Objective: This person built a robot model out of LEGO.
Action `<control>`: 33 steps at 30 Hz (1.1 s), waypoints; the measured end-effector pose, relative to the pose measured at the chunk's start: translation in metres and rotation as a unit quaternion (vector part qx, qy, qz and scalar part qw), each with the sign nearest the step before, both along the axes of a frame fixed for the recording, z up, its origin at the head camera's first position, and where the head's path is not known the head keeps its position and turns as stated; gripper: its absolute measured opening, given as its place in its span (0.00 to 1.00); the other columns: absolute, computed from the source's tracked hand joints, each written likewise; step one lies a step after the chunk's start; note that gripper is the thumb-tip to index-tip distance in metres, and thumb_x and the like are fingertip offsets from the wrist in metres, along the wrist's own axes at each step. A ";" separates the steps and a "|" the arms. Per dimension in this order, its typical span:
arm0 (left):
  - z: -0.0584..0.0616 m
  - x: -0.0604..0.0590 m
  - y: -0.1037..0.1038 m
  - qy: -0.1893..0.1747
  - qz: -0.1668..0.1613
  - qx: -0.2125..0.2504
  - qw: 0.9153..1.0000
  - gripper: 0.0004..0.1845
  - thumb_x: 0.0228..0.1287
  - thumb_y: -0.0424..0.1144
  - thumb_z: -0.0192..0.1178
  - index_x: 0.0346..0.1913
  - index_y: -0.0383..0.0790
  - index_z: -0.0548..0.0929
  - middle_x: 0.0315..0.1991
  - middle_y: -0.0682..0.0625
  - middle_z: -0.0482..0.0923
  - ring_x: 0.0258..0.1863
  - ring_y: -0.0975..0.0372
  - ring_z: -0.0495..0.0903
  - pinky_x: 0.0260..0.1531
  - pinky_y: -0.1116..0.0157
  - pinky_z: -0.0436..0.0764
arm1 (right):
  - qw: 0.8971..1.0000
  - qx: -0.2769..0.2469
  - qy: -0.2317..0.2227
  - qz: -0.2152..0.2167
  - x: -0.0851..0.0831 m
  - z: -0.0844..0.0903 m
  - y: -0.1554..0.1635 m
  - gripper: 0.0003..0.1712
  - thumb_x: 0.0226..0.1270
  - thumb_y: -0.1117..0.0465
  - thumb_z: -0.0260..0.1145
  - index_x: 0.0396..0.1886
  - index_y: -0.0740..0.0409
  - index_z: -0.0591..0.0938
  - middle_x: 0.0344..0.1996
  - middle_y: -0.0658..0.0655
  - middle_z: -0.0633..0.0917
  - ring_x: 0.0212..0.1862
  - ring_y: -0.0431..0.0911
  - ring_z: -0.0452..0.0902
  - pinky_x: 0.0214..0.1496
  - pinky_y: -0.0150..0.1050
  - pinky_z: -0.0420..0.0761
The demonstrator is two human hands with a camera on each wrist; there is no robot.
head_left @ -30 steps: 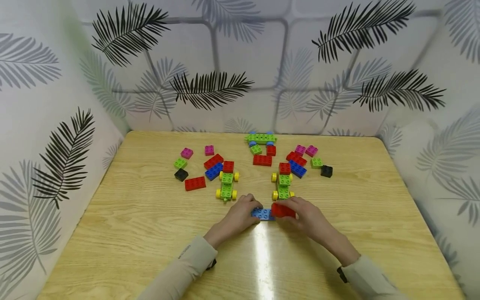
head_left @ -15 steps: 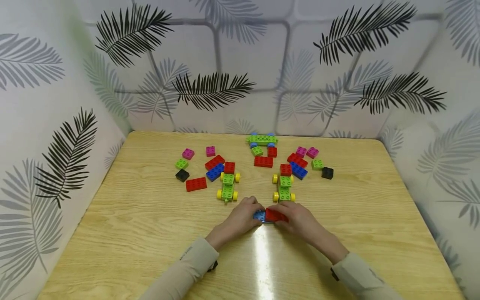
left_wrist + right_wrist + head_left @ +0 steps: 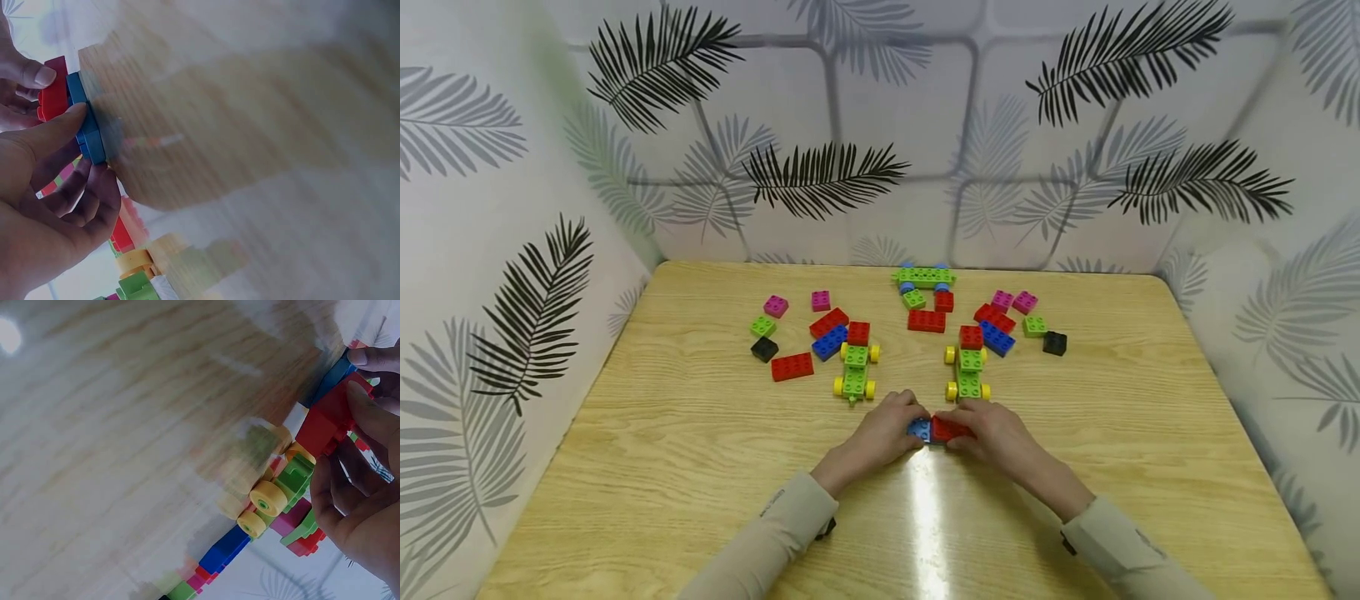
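Note:
My left hand (image 3: 889,427) pinches a long blue building brick (image 3: 90,128) with studs on top, thumb on the near side and fingers on the far side. A red building brick (image 3: 326,415) sits over the right part of the blue one, its left edge reaching about the blue brick's middle in the head view. My right hand (image 3: 992,433) grips that red brick between thumb and fingers. Just beyond the hands stand two green toy cars with yellow wheels, the left car (image 3: 855,371) and the right car (image 3: 970,372), each with a red block at its far end.
Loose red, blue, green, pink and black bricks lie in a left group, including a red brick (image 3: 792,367), and a right group, including a black brick (image 3: 1055,342). A green base with blue wheels (image 3: 923,277) stands at the table's (image 3: 700,467) back edge.
The red brick in my right hand has come left and down onto the blue brick. My left hand has kept its hold. Over the last half second hardly anything has moved.

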State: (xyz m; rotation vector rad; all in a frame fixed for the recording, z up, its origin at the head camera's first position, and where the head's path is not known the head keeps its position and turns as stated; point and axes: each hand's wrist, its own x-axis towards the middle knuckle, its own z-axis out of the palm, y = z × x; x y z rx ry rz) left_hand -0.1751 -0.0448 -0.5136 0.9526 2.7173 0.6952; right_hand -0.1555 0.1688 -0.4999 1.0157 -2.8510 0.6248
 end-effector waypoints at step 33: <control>0.000 -0.001 0.004 -0.012 0.008 -0.008 1.000 0.17 0.58 0.39 0.69 0.51 0.41 0.83 0.44 0.52 0.75 0.42 0.62 0.70 0.39 0.69 0.75 | 0.999 0.023 -0.026 -0.032 -0.004 0.004 -0.010 0.18 0.51 0.54 0.77 0.41 0.56 0.87 0.32 0.49 0.82 0.31 0.39 0.73 0.33 0.35 0.76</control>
